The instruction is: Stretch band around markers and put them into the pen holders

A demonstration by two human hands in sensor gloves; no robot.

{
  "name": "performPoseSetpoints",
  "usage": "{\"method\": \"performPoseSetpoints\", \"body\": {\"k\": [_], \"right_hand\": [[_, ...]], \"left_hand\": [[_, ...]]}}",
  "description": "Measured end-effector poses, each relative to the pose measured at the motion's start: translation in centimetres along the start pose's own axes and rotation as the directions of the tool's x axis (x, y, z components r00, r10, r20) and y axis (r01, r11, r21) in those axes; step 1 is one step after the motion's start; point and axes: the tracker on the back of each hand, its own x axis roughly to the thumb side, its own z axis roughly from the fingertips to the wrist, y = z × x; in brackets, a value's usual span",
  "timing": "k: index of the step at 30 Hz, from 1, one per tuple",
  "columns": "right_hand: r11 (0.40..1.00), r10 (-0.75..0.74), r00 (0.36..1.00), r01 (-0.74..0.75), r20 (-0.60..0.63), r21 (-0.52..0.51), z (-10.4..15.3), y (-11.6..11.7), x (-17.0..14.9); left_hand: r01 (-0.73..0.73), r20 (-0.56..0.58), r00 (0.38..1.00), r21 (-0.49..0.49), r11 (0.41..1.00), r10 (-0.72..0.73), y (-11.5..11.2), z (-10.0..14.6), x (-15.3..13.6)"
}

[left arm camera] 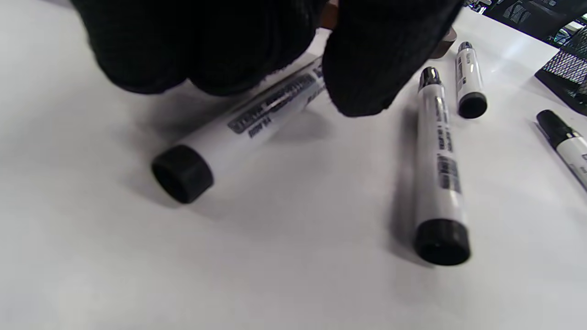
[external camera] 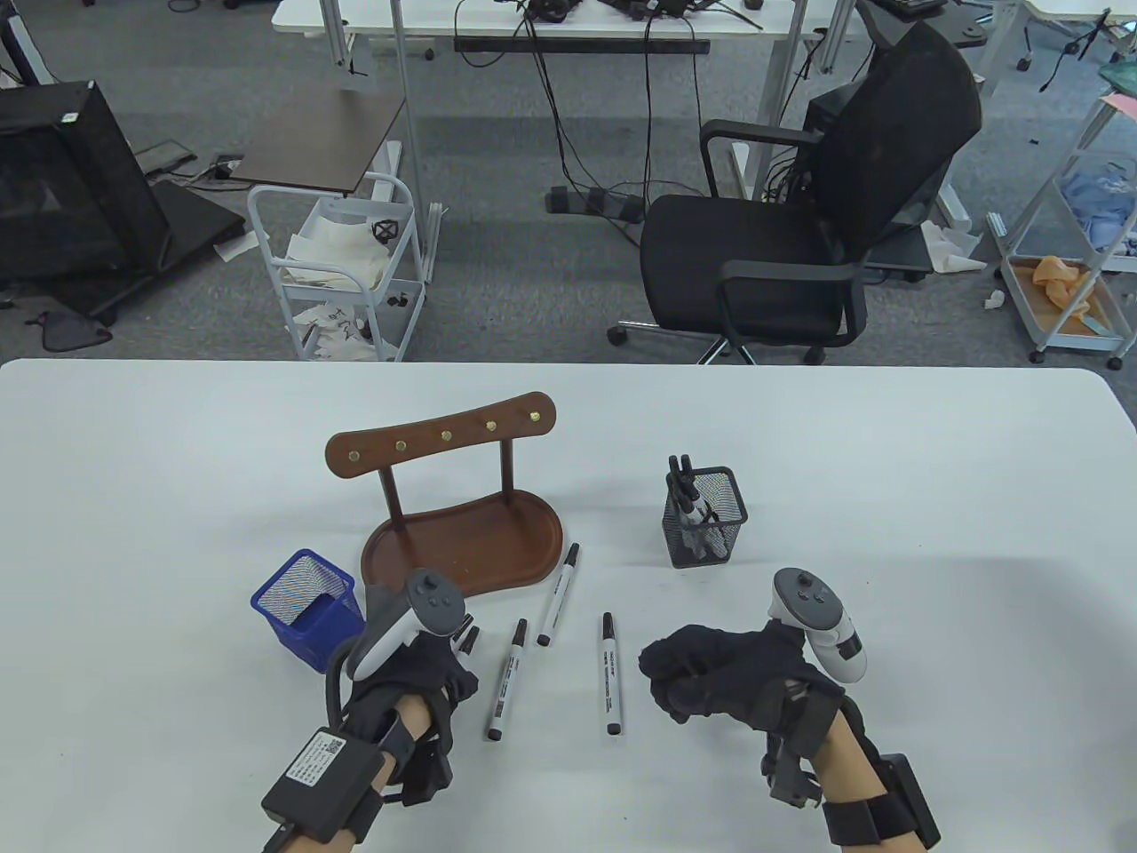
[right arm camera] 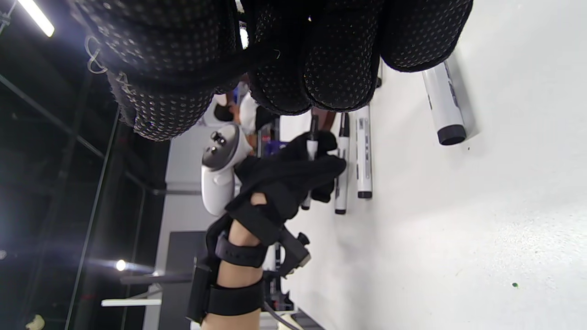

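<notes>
1. The left hand (external camera: 417, 684) is pinching one white black-capped marker (left arm camera: 238, 128) on the white desk (external camera: 888, 462).
2. The right hand (external camera: 719, 680) is curling its fingers — holding nothing visible.
3. Three loose markers (external camera: 613, 673) are lying between the hands — two pen holders behind.

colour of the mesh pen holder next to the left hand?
Blue. The mesh pen holder shows best in the table view, by the left hand.

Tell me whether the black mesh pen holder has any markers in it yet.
Yes. The black mesh pen holder stands upright with several markers in it, their black caps above the rim.
</notes>
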Motion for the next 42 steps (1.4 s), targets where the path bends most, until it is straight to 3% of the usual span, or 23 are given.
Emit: {"method": "performPoseSetpoints", "body": {"k": [13,24,42], "right_hand": [[1.0,0.005,1.0,-0.005,-0.007,-0.002,0.1,0.0,0.0],[1.0,0.007,1.0,-0.007,-0.014,0.001,0.1,0.0,0.0],[1.0,0.003,1.0,-0.002,-0.016,0.009,0.0,0.1,0.0]], "left_hand": [[0.028,-0.009,1.0,-0.013,1.0,-0.028,-0.4,-0.3,0.0],[0.093,-0.008,0.996,0.037,0.995,-0.093,-0.8,-0.5,0.2],[0.003,0.069,0.998,-0.014,1.0,-0.002,0.6,1.0,0.7]]}}
